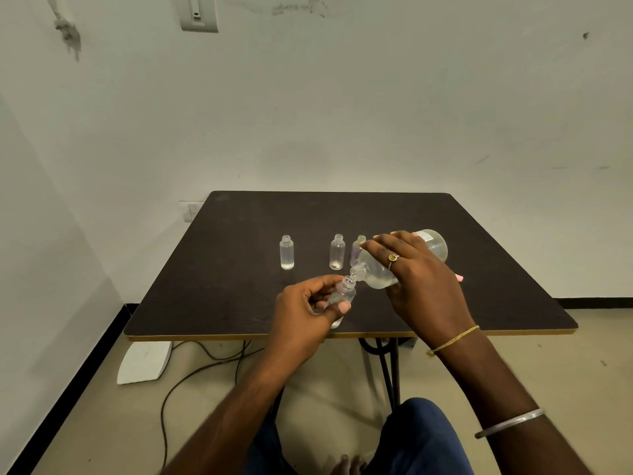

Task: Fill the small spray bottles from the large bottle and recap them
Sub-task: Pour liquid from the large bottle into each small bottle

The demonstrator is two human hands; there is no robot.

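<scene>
Right hand (416,279) wraps the tipped large bottle (380,269) above the table (239,303), left hand (308,308) pinches the small bottle (344,293) beneath its mouth, so keep necks aligned, trickle slowly.

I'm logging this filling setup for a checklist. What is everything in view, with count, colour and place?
standing small bottles: 3, clear, uncapped, in a row mid-table; the rightmost is partly hidden
held small bottle: 1, clear, uncapped, above the near table edge
large bottle: 1, clear, tilted, neck at the held bottle's mouth
pink object: 1, on the table beyond the right hand; mostly hidden
table: 1, dark brown, by the wall
wall switch: 1, white, upper left
white object: 1, on the floor, left
cables: dark, on the floor
left hand: grips the held small bottle
right hand: grips the large bottle; wears a ring
</scene>
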